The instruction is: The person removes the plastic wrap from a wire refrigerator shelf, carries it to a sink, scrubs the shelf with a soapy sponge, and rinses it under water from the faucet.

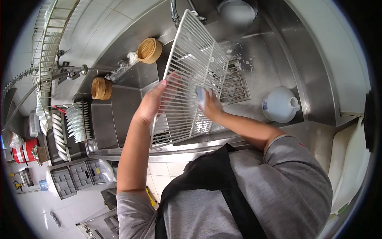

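A white wire rack [195, 51] stands tilted over the steel sink, its bars running across the middle of the view. My left hand [153, 101] is wrapped round the rack's left edge, the thumb on the near side and the fingers seen behind the bars. Against the lower right part of the bars, my right hand [211, 105] presses a pale blue-grey sponge [201, 95]; the hand is slightly blurred. Behind the rack, a metal drain grate [234, 83] partly shows in the sink floor, with foam spots near it.
A translucent jug [279, 104] sits in the sink at the right. Bamboo steamers [149, 50] rest along the back ledge. At the top are a faucet [174, 14] and a round container [237, 14]. Plates [77, 121] stand racked at left, above grey crates [79, 175].
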`<state>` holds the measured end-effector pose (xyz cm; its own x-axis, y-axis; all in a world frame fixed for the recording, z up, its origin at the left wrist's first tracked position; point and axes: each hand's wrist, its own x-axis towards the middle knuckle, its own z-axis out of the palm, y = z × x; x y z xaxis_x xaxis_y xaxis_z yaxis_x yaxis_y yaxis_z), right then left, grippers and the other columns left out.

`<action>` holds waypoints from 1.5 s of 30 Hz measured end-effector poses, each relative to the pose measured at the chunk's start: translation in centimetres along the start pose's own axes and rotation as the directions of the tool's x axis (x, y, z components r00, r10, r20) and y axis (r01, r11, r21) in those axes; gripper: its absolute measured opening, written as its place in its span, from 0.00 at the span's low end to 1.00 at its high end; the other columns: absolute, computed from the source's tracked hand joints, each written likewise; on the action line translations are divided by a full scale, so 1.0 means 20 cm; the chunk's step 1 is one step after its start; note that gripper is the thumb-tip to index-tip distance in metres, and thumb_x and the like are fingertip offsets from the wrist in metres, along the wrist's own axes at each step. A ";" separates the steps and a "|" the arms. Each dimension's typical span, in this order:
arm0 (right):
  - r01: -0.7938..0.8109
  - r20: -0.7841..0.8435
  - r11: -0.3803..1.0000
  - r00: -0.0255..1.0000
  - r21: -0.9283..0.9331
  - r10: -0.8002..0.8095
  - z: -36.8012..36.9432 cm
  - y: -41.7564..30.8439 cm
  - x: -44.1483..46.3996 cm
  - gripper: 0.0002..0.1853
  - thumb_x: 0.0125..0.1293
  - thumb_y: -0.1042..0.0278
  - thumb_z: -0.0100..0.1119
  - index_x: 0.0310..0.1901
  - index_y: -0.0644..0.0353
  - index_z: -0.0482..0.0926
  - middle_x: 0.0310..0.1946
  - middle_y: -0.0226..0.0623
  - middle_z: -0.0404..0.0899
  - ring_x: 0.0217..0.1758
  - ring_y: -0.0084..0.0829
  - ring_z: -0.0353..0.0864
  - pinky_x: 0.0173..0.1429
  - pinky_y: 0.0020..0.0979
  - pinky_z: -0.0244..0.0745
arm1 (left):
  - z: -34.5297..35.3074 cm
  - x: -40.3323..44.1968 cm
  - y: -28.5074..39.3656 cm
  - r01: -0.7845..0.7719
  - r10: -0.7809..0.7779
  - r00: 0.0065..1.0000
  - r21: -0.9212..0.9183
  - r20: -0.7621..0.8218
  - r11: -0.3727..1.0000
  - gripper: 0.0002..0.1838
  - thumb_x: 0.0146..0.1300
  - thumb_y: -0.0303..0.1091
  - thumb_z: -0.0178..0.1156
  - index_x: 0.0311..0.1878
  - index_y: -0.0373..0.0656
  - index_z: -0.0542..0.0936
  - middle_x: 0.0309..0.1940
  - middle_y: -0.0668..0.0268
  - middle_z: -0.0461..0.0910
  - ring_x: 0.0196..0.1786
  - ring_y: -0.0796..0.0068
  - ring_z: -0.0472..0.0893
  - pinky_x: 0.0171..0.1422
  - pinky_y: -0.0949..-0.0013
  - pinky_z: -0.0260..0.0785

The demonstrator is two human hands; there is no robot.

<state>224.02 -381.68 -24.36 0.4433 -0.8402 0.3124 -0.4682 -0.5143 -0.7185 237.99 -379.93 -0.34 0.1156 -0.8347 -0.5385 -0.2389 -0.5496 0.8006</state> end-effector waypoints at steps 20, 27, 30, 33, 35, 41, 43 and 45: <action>0.930 -0.085 0.366 0.366 0.023 -0.927 0.10 -0.41 0.00 0.20 0.56 0.60 0.55 0.52 0.32 0.74 0.56 0.19 0.65 0.54 0.41 0.67 0.55 0.46 0.72 | -0.03 -0.07 -0.02 -0.190 0.204 0.964 -0.093 0.170 0.977 0.28 0.67 0.31 0.50 0.70 0.40 0.59 0.58 0.65 0.71 0.59 0.75 0.70 0.64 0.71 0.60; 0.945 -0.225 0.328 0.320 0.004 -0.920 -0.06 -0.72 0.08 0.29 0.52 0.59 0.56 0.60 0.28 0.70 0.55 0.23 0.66 0.60 0.39 0.66 0.58 0.41 0.73 | -0.11 -0.04 -0.04 -0.222 0.219 0.968 0.009 0.124 0.975 0.27 0.64 0.26 0.45 0.68 0.44 0.62 0.59 0.64 0.72 0.53 0.74 0.76 0.54 0.71 0.72; 0.963 -0.099 0.262 0.268 0.068 -0.958 0.15 -0.54 0.01 0.28 0.56 0.60 0.54 0.61 0.33 0.68 0.54 0.23 0.66 0.59 0.37 0.68 0.56 0.40 0.74 | -0.14 -0.03 -0.05 -0.289 0.285 0.955 0.036 0.081 0.957 0.27 0.63 0.25 0.46 0.68 0.43 0.62 0.59 0.65 0.73 0.52 0.75 0.77 0.53 0.72 0.72; 0.943 -0.017 0.272 0.280 0.192 -0.960 0.15 -0.45 -0.05 0.25 0.59 0.61 0.53 0.60 0.35 0.69 0.52 0.24 0.66 0.54 0.35 0.73 0.45 0.36 0.78 | -0.16 -0.03 -0.05 -0.259 0.259 0.963 -0.012 0.079 0.966 0.27 0.64 0.27 0.48 0.68 0.44 0.62 0.56 0.65 0.74 0.50 0.76 0.76 0.51 0.71 0.71; 0.932 -0.159 0.340 0.358 0.126 -0.920 -0.03 -0.69 -0.01 0.24 0.58 0.61 0.54 0.58 0.34 0.71 0.53 0.23 0.66 0.54 0.36 0.73 0.43 0.35 0.78 | -0.16 -0.02 -0.04 -0.257 0.257 0.964 -0.014 0.069 0.966 0.27 0.63 0.26 0.48 0.68 0.44 0.62 0.56 0.65 0.74 0.51 0.75 0.76 0.51 0.71 0.71; 0.378 0.367 0.569 0.485 0.730 -0.794 0.29 -0.41 -0.11 0.23 0.55 0.55 0.57 0.55 0.27 0.73 0.48 0.25 0.65 0.52 0.38 0.67 0.46 0.38 0.73 | -0.19 0.02 -0.06 -0.285 0.285 0.954 -0.020 0.093 0.958 0.29 0.62 0.23 0.46 0.69 0.44 0.61 0.59 0.63 0.72 0.55 0.71 0.76 0.53 0.71 0.71; 0.720 0.086 0.531 0.556 0.446 -0.827 0.14 -0.53 -0.05 0.22 0.56 0.54 0.56 0.55 0.27 0.72 0.49 0.25 0.66 0.52 0.38 0.67 0.49 0.39 0.73 | -0.17 0.02 -0.04 -0.273 0.279 0.955 -0.074 0.104 0.959 0.29 0.62 0.22 0.46 0.69 0.44 0.61 0.59 0.64 0.73 0.55 0.72 0.76 0.52 0.71 0.72; 0.899 -0.178 0.437 0.437 0.043 -0.882 0.00 -0.74 0.05 0.23 0.58 0.54 0.55 0.57 0.24 0.70 0.52 0.25 0.66 0.52 0.36 0.67 0.51 0.39 0.73 | -0.15 0.02 -0.05 -0.248 0.261 0.962 -0.147 0.075 0.958 0.28 0.62 0.22 0.47 0.67 0.44 0.64 0.57 0.65 0.74 0.53 0.73 0.77 0.51 0.71 0.72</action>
<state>231.30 -374.95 -13.46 0.4708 0.0557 0.8805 0.2270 -0.9720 -0.0599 241.19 -379.90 -0.51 -0.0235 -0.9439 -0.3293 -0.1155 -0.3246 0.9388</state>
